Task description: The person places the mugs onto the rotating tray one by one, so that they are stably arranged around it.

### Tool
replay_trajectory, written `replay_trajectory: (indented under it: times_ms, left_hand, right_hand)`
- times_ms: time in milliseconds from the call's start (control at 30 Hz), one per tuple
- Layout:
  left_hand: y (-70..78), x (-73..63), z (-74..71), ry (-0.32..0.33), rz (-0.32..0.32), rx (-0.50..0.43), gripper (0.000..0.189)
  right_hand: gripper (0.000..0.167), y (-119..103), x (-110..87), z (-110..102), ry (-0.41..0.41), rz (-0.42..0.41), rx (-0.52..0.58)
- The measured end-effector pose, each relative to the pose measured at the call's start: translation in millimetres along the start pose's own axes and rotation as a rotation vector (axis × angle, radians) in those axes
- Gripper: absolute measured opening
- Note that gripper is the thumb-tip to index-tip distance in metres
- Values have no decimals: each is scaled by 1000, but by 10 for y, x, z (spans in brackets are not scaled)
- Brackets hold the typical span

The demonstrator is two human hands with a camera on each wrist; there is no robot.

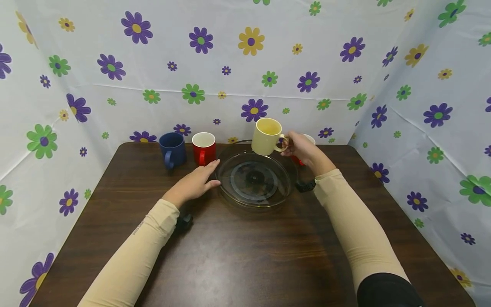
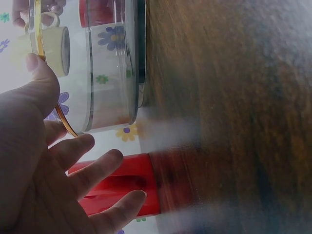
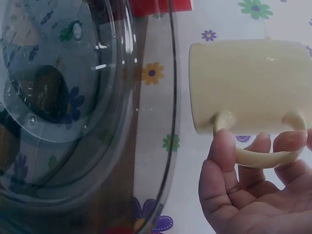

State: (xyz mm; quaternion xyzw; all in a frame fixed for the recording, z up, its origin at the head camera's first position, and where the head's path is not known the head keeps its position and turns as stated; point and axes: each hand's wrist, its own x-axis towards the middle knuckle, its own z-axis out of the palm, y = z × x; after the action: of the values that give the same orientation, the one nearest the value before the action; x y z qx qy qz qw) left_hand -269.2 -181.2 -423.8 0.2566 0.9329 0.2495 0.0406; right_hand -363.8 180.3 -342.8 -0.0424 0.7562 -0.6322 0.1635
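Here's the right hand (image 1: pixel 304 149), fingers clamped on the handle of the pale yellow mug (image 1: pixel 264 141), upright in the air above the far side of a clear round tray (image 1: pixel 251 197)! Left hand (image 1: pixel 195 181), well apart, fingers spread, right at the tray's rim, near a red mug (image 1: pixel 205 152); a blue mug (image 1: pixel 173 149) stands beside that on the table (image 1: pixel 245 256).

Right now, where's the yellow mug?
Just right of centre in the head view, the right hand holds the yellow mug by its handle, its base overlapping the far rim of the glass bowl.
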Motion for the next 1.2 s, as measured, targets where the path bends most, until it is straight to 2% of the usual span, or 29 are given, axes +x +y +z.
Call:
replay_trajectory:
  times_ms: [133, 367, 667, 900, 1200]
  left_hand:
    - [3, 4, -5, -1, -9, -3, 79]
    - [-8, 14, 6, 2, -6, -2, 79]
    - [-3, 1, 0, -9, -24, -4, 79]
    - [-3, -10, -2, -2, -19, 0, 80]
    - [1, -22, 5, 21, -2, 6, 79]
  right_hand:
    - [31, 16, 65, 48, -12, 10, -10]
    - [33, 86, 143, 109, -78, 54, -66]
    - [35, 139, 174, 233, -112, 131, -242]
    - [34, 154, 231, 286, -120, 136, -235]
    - [37, 198, 285, 322, -139, 154, -287]
